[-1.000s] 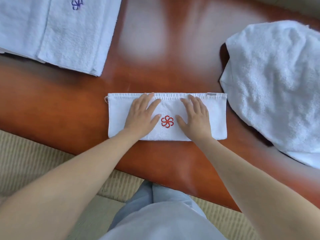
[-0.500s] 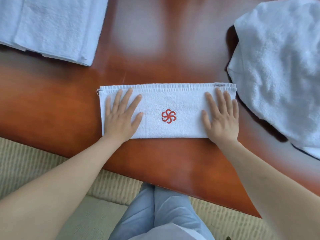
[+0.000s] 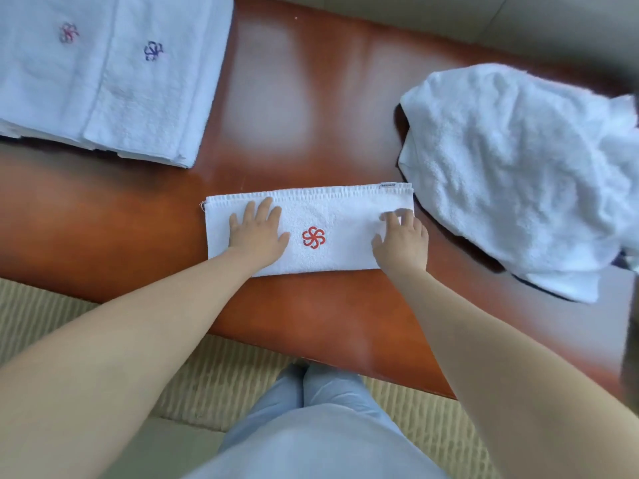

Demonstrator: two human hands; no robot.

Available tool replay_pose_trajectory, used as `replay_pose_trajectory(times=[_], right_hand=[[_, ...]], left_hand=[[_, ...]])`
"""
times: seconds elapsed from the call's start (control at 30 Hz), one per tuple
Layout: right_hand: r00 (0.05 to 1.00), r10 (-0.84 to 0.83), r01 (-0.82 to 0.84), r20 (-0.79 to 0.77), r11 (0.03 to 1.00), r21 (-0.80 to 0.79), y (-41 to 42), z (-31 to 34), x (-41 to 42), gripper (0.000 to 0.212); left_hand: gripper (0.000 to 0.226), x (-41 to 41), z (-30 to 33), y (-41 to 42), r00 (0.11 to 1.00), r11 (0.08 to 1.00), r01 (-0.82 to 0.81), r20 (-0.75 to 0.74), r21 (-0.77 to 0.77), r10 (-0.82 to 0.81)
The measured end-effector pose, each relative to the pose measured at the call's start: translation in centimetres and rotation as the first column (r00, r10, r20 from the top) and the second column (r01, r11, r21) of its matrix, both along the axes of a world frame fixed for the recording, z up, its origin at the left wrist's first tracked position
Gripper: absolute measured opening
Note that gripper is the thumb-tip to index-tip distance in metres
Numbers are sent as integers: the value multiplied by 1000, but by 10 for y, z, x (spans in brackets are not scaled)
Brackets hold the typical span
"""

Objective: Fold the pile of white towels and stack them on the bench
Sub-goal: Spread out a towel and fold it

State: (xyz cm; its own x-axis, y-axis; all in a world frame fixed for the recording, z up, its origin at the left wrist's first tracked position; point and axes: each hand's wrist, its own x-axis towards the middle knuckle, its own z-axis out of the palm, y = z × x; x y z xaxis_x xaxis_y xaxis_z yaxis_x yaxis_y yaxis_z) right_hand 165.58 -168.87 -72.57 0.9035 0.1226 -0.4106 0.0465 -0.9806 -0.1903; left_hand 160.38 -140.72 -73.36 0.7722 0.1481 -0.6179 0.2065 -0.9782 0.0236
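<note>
A white towel (image 3: 349,210) folded into a long strip with a red flower emblem lies on the glossy red-brown bench (image 3: 294,98) in front of me. My left hand (image 3: 257,233) presses flat on its left part, fingers straight. My right hand (image 3: 403,240) is on the towel's right end; its fingers look bent and blurred, and whether they pinch the cloth is unclear. A stack of folded white towels (image 3: 114,81) sits at the far left. The loose pile of unfolded white towels (image 3: 518,167) lies at the right.
The bench's near edge runs diagonally below my arms. Beneath it is a ribbed beige mat (image 3: 69,323), and my legs in light blue trousers (image 3: 311,426) show at the bottom. The towel's right end almost touches the loose pile.
Both hands slid outward from the emblem along the strip. Since then my left hand moved back a little toward the emblem, and my right hand's fingers went from flat to bent at the right end.
</note>
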Motion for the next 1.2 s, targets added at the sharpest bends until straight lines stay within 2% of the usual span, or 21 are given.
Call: replay_pose_trajectory(times=[0.1, 0.3, 0.43, 0.53, 0.63, 0.77, 0.87, 0.93, 1.03, 1.2], right_hand=[[996, -82, 83, -20, 996, 22, -22, 8, -16, 27], [938, -316, 324, -140, 946, 34, -66, -3, -34, 18], [876, -430, 460, -218, 881, 111, -78, -12, -34, 14], [832, -489, 535, -263, 832, 148, -83, -17, -28, 14], [824, -486, 548, -290, 813, 194, -85, -21, -20, 22], [860, -423, 491, -285, 837, 240, -82, -20, -12, 44], [904, -351, 411, -244, 870, 272, -77, -20, -8, 51], [927, -289, 348, -239, 899, 264, -74, -19, -3, 45], [935, -214, 283, -282, 930, 234, -70, -12, 9, 24], [879, -276, 415, -390, 845, 338, -64, 14, 35, 14]], left_hand=[[61, 24, 13, -35, 991, 990, 131, 5, -54, -131], [66, 88, 18, -118, 963, 949, 267, 72, -168, -258], [65, 129, 14, -167, 981, 949, 193, 80, -247, -179], [60, 155, 6, -190, 986, 956, 169, 41, -241, -164], [48, 171, -1, -204, 970, 947, 242, 31, -209, -241], [14, 186, 8, -205, 934, 905, 348, 7, -246, -357], [22, 193, 25, -196, 886, 829, 441, 17, -342, -464], [26, 194, 40, -186, 849, 791, 500, 19, -353, -528], [24, 193, 61, -170, 809, 750, 558, 31, -355, -588], [30, 189, 93, -138, 801, 761, 595, 113, -257, -588]])
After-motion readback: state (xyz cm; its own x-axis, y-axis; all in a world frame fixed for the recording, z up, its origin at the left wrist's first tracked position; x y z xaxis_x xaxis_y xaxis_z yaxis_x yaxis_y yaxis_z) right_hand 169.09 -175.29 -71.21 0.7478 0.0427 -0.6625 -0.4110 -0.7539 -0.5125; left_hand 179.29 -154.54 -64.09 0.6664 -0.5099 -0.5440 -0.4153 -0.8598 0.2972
